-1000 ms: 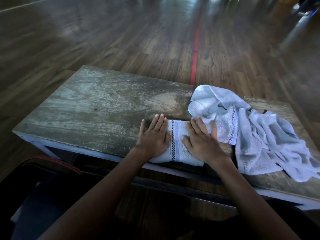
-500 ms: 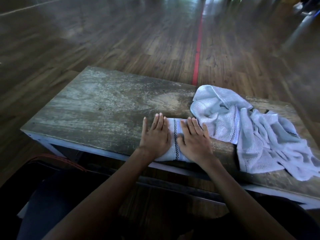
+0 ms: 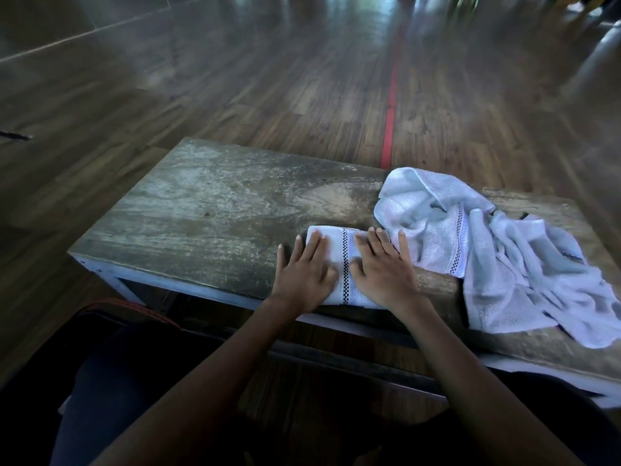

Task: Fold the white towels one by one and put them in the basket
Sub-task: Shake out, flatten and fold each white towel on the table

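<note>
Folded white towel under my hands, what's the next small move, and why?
Probably grip the small folded white towel and lift it off the worn wooden table: left hand and right hand lie flat on it, it looks compactly folded, and crumpled white towels wait beside it.

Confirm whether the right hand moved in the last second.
Yes: the right hand slid left along the folded towel, closer to its black dotted stripe, which stayed put on the table.
</note>
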`<action>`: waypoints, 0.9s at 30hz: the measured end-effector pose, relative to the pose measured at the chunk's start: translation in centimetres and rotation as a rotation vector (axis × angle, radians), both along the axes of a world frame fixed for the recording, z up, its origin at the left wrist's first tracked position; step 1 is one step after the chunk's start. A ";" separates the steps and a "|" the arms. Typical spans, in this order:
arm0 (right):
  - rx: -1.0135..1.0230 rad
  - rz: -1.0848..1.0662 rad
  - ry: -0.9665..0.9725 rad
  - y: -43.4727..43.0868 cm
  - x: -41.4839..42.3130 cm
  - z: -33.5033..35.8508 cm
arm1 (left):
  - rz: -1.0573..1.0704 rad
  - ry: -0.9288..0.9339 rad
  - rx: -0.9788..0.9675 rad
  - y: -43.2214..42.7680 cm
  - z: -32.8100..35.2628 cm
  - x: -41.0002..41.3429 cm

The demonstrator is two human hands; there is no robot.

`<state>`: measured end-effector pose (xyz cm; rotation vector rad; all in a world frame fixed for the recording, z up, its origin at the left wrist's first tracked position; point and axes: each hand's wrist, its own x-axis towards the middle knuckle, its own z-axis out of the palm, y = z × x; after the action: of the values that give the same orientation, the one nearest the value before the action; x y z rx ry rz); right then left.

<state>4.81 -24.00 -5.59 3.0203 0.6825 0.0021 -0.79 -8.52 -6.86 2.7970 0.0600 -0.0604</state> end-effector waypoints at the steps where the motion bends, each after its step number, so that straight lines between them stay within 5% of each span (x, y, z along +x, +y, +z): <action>1: -0.028 0.015 -0.017 0.1 0.1 0.3 | 0.018 0.016 -0.037 0.1 0.4 -0.3; 6: 0.035 0.066 0.056 0.7 0.4 0.6 | 0.230 -0.107 -0.262 1.6 2.8 -3.6; 16: 0.067 0.171 0.154 0.3 1.2 -0.4 | 0.382 0.025 -1.202 -0.4 0.2 -9.9; 21: 0.066 0.186 0.151 0.0 1.1 -0.6 | 0.397 0.060 -1.401 -0.4 0.2 -9.7; 27: 0.063 0.170 0.158 0.2 1.1 -0.5 | 0.382 0.202 -1.423 -0.5 0.5 -8.7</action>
<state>5.87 -23.78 -6.08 3.0346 0.9686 -0.2155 -9.52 -9.07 -6.35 1.3221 0.4098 -0.1957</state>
